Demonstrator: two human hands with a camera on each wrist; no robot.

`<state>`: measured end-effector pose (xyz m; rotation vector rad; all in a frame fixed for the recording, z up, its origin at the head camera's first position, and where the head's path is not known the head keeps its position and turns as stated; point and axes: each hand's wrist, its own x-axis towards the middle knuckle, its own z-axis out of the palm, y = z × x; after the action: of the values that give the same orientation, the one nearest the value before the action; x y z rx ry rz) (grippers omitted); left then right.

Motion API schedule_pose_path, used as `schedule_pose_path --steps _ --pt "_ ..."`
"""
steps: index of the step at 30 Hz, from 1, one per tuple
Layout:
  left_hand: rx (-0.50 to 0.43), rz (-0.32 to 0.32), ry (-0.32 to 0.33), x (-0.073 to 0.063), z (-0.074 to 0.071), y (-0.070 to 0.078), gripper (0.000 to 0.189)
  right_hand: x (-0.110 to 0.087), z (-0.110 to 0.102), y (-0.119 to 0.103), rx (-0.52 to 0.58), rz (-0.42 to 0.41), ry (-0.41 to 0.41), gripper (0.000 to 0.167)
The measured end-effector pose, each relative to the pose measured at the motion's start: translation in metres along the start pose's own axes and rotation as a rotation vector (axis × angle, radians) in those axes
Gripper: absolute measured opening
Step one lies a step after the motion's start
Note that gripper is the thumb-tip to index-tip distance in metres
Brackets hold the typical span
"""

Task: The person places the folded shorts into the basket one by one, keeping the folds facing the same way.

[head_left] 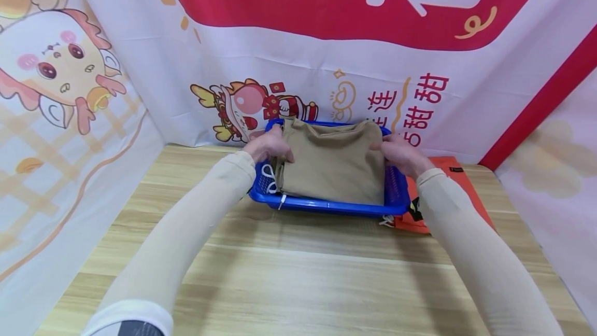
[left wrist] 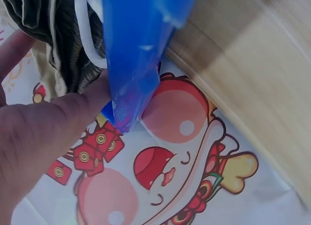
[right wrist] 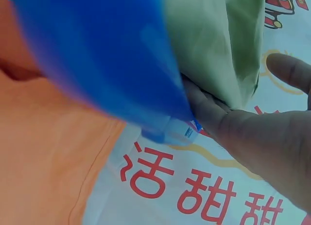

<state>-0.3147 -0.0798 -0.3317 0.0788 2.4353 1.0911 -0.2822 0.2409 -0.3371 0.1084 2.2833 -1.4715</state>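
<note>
Folded khaki pants [head_left: 333, 162], with a gathered waistband and a white drawstring [head_left: 268, 178] at the left end, lie in a blue plastic basket [head_left: 326, 206]. At that end my left hand [head_left: 270, 145] grips the pants; one digit lies over the top, others go down beside the basket's wall. In the left wrist view the tips are hidden behind cloth and rim. My right hand [head_left: 403, 153] is at the other end. Its fingers [right wrist: 209, 108] reach in between the pants and the basket wall, while the thumb [right wrist: 286, 69] stands off the cloth.
Orange folded cloth [head_left: 466, 185] lies on the table to the right of the basket, partly under my right forearm. The wood-grain table [head_left: 298, 284] stretches in front. A printed curtain [head_left: 289, 51] hangs right behind the basket, with more printed cloth at both sides.
</note>
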Motion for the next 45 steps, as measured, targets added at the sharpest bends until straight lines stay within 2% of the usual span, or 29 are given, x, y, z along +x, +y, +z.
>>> schedule_pose_path --steps 4,8,11,14,18,23,27,33,40,45 --pt "0.149 0.051 0.032 -0.004 0.003 0.0 0.117 -0.004 0.0 0.002 -0.135 -0.002 0.021 0.077" --pt "0.284 0.083 0.06 -0.009 0.003 0.001 0.111 -0.011 0.002 0.001 -0.289 -0.033 0.065 0.079" --pt "0.392 0.109 0.078 -0.013 0.003 0.003 0.109 -0.016 0.002 0.001 -0.421 -0.114 0.119 0.074" --pt "0.496 0.167 0.082 -0.015 0.005 0.007 0.111 -0.017 0.002 0.001 -0.547 -0.233 0.164 0.066" --pt "0.616 0.281 0.025 -0.017 0.006 0.013 0.114 -0.016 0.001 0.001 -0.713 -0.389 0.128 0.062" --pt "0.766 0.35 -0.085 -0.017 0.007 0.018 0.122 -0.01 0.002 0.003 -0.938 -0.485 0.043 0.08" --pt "0.889 0.351 -0.129 -0.013 0.01 0.015 0.126 -0.004 0.003 0.007 -1.052 -0.474 -0.042 0.095" --pt "1.037 0.299 -0.131 -0.008 0.015 0.005 0.134 0.005 0.005 0.015 -1.161 -0.402 -0.122 0.108" --pt "1.083 0.264 -0.137 -0.003 0.017 -0.001 0.143 0.011 0.012 0.022 -1.187 -0.364 -0.151 0.113" --pt "1.115 0.238 -0.167 0.003 0.018 -0.004 0.144 0.014 0.015 0.028 -1.225 -0.372 -0.156 0.115"
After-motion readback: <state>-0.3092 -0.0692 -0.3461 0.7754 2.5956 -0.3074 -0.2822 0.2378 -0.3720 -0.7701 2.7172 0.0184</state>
